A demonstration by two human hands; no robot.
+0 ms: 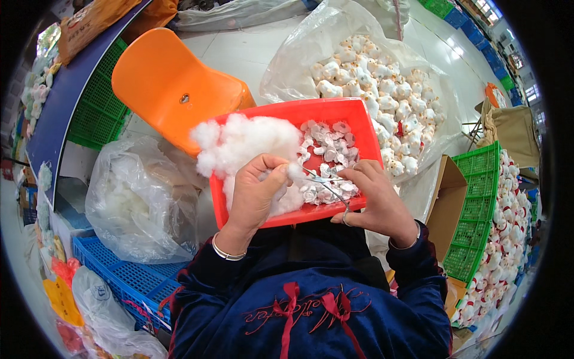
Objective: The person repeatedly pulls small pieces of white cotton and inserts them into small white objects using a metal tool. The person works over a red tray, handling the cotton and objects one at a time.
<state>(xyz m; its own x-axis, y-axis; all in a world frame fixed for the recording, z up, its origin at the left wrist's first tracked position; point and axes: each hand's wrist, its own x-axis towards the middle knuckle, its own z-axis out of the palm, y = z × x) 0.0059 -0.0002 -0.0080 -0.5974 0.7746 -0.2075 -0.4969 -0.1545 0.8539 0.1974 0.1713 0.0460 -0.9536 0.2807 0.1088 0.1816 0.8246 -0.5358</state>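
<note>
Observation, from beside the worker. Left hand [257,186]: thumb and fingers closed in a pinch, with a small tuft of fluffy white fibre [295,172] at the fingertips. Right hand [374,196]: partly curled round a thin, dark metal tool with a loop handle [345,205]; its tip points at the tuft. Whether the tip bites into the fibre or only meets it, I cannot tell.

Position: both hands are over a shallow, red plastic tray [370,133]. A loose mound of white stuffing fibre [257,136] fills its left side; small, flat, whitish fabric-like pieces [344,145] lie heaped at the right.

Notes on method (my judgement): keep the tuft small and its pinch light, since loose fibre packs down and trails strands. Bring the tool in along the line of the tuft, slowly, tip clear of the left fingertips. Steady both wrists low over the tray, so that stray wisps drop inside. Avoid dragging fibre across the flat pieces; it would probably cling.
</note>
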